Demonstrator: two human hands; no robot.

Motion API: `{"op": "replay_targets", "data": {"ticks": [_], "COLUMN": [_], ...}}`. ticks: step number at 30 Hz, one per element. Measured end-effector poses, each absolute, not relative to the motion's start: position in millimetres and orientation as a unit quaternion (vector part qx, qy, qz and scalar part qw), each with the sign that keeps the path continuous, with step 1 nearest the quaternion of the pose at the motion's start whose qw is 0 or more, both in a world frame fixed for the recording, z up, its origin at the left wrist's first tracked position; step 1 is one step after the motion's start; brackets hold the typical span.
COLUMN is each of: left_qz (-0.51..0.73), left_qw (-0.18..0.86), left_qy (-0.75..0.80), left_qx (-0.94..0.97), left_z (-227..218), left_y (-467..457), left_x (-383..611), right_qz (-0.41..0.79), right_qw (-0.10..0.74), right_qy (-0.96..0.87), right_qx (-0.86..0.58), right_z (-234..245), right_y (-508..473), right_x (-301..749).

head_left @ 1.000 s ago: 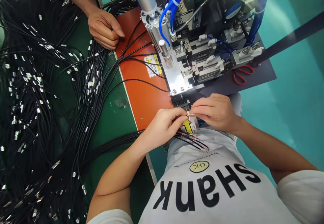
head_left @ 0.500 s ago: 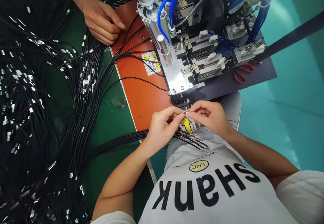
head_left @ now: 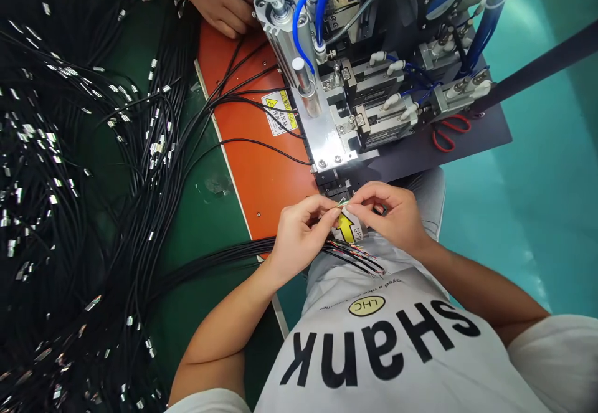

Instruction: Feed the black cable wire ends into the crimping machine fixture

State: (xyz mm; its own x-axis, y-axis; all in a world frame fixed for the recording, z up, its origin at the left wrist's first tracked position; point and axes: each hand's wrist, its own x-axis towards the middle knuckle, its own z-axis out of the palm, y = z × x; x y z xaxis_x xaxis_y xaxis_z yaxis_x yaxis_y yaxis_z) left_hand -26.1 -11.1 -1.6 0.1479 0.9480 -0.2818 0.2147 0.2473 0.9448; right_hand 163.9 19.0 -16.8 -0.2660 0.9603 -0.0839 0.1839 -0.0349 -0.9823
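Head view: at nine o'clock, black cables (head_left: 51,142) lie heaped. Near centre, your left hand (head_left: 301,232) pinches thin coloured wires (head_left: 342,204) just toward three o'clock; farther that way, your right hand (head_left: 397,218) pinches them too. Red-handled scissors (head_left: 448,131) lie at two o'clock.

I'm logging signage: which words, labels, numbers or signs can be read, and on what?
"SHank": upside down, white shirt.
"LHC": yellow oval on the shirt.
"oyed a nice": small shirt line, rest blurred.
"运行": yellow-arrow label, rest unclear.
Warning label: triangle sign; characters too small to read.
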Motion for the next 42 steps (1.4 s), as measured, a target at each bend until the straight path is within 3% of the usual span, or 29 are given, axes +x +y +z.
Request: {"op": "replay_targets", "data": {"ticks": [16, 20, 28, 34, 42], "left_qz": [0.388, 0.394, 0.396, 0.477, 0.407], "left_qw": [0.544, 0.545, 0.651, 0.633, 0.663], "left_qy": [0.564, 0.573, 0.536, 0.524, 0.535], "left_qx": [0.485, 0.468, 0.364, 0.313, 0.330], "left_z": [-6, -4, 2, -7, -11], "left_y": [-16, -16, -3, -9, -12], "left_x": [-22, -21, -19, -12, -22], "right_qz": [0.608, 0.585, 0.527, 0.501, 0.486], "right_qw": [0.348, 0.355, 0.368, 0.370, 0.361], "right_qy": [-0.529, -0.548, -0.613, -0.620, -0.634], "right_qx": [-0.479, -0.480, -0.459, -0.476, -0.481], "right_z": [-20, -23, -24, -25, -21], "right_y": [15, 10, 7, 2, 9], "right_x": [160, 154, 154, 147, 152]}}
